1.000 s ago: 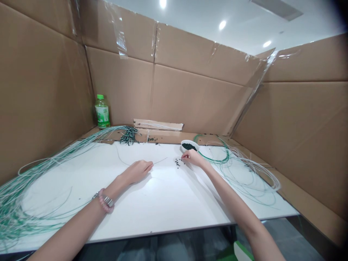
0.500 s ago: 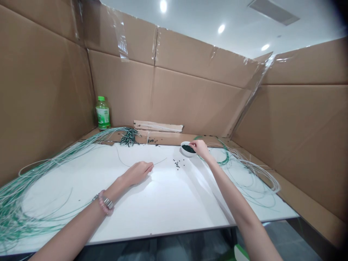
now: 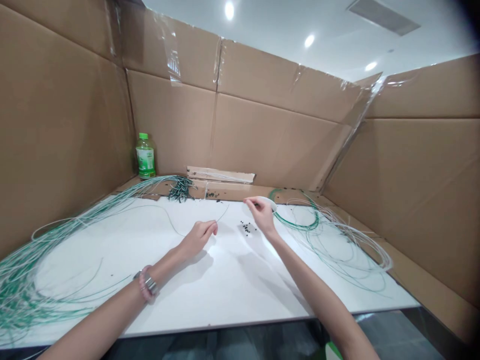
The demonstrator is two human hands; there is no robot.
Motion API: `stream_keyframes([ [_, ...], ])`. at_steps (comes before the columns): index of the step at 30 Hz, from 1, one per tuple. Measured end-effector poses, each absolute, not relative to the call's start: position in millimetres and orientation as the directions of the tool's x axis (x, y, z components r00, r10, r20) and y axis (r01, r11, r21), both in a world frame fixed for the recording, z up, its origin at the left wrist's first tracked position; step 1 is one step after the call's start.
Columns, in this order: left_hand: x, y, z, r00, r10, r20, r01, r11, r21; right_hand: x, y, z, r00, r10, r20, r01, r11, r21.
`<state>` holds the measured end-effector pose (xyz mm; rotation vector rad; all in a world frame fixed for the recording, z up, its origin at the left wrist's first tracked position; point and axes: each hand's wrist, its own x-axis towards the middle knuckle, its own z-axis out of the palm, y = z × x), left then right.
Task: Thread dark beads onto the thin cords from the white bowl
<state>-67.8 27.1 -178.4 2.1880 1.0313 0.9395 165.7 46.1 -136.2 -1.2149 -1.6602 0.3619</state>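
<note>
Currently I see the left hand (image 3: pixel 198 239) pinching a wire (image 3: pixel 222 215); the right hand (image 3: pixel 261 213) is pinched shut beside the bowl (image 3: pixel 269 201), anything held too small to tell. Beads (image 3: pixel 246 228) lie near it.

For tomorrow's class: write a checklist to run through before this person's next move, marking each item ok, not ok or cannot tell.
1. Left hand grips the thin wire: ok.
2. Wire's tip shows beyond the fingers: ok.
3. Right hand holding something small: cannot tell, the fingers hide it.
4. White bowl within the right hand's reach: ok.
5. Bowl's contents: cannot tell, the hand blocks them.
6. Loose dark beads lying on the white tabletop: ok.
</note>
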Motion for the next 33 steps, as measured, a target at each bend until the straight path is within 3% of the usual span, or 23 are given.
stream_keyframes([
  [6,-55,10,-174,0.390,0.837,0.384,0.376,-0.525,0.763,105,5,-151,-0.018,0.882,0.471,0.212,0.464,-0.860],
  [13,-49,2,-176,0.425,0.830,0.361,0.329,-0.513,0.793,94,0,-161,0.054,0.911,0.409,0.048,0.407,-0.912],
  [17,-50,0,-169,0.473,0.798,0.373,0.273,-0.535,0.800,107,0,-162,-0.042,0.919,0.392,0.061,0.394,-0.917],
  [23,-59,6,-160,0.277,0.836,0.474,0.164,-0.528,0.834,133,0,-156,-0.306,0.901,0.307,0.166,0.368,-0.915],
  [26,-60,9,-164,0.260,0.845,0.467,0.113,-0.507,0.855,135,-2,-156,-0.389,0.883,0.263,0.213,0.364,-0.907],
  [33,-61,5,-162,0.305,0.832,0.464,0.068,-0.505,0.860,132,-7,-152,-0.414,0.883,0.222,0.305,0.365,-0.880],
])
